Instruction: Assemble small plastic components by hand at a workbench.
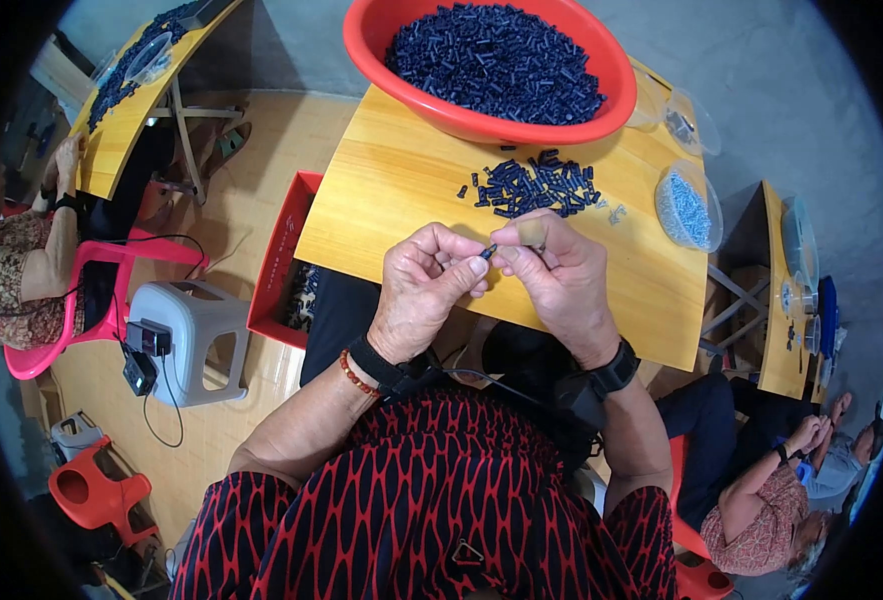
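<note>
Left of frame: grey plastic stool (173, 325). Left of centre: red box (279, 250). Centre: left hand (423, 285), thumb and index finger pinching one small dark cylindrical part (488, 252). Upper centre: red basin (521, 132) heaped with similar parts (496, 65); loose pile (546, 185) below, on wooden table (381, 170). Right hand (566, 285), right of centre: fingertips pinched at the part's other end. Upper right: clear tub (714, 212), light-blue pieces (683, 208) inside.

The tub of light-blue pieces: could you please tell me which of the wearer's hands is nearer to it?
Right. The right hand is left of the tub and lower in view; the left hand is farther left, beyond the right hand.
</note>
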A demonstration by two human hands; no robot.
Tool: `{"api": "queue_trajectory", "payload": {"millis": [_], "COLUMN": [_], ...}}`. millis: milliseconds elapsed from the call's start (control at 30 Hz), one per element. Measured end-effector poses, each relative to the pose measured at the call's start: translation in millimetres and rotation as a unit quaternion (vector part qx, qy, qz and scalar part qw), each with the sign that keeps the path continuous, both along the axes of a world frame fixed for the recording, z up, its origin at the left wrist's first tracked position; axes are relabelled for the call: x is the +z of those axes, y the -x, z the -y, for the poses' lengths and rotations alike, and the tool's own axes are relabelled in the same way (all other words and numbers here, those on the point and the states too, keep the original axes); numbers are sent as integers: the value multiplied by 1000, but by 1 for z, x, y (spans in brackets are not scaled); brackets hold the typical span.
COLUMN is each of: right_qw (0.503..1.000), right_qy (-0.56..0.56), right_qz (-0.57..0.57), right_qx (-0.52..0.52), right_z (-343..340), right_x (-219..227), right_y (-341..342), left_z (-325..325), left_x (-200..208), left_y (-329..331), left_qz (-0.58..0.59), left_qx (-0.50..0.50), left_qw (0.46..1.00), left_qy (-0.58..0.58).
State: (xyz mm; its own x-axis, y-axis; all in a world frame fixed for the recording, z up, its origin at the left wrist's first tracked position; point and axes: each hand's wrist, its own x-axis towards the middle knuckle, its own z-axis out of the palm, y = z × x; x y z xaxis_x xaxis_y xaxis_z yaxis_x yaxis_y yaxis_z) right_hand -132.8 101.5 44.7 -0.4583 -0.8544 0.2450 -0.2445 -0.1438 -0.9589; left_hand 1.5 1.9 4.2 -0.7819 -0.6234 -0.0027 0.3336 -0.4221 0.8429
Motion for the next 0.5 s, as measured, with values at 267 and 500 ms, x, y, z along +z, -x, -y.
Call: {"api": "queue_trajectory", "payload": {"millis": [267,500], "right_qw": [999,999], "right_qy": [-4,-29], "right_qz": [-46,-2], "right_qx": [-10,23], "right_z": [1,-1], "right_x": [-1,-3], "right_y": [0,-4], "left_z": [-1,-8], "left_x": [-4,-7], "left_y": [0,1], "left_qz": [-13,-28], "left_qx": [5,16], "left_qw": [1000,999], "left_qy": [-13,-15]}}
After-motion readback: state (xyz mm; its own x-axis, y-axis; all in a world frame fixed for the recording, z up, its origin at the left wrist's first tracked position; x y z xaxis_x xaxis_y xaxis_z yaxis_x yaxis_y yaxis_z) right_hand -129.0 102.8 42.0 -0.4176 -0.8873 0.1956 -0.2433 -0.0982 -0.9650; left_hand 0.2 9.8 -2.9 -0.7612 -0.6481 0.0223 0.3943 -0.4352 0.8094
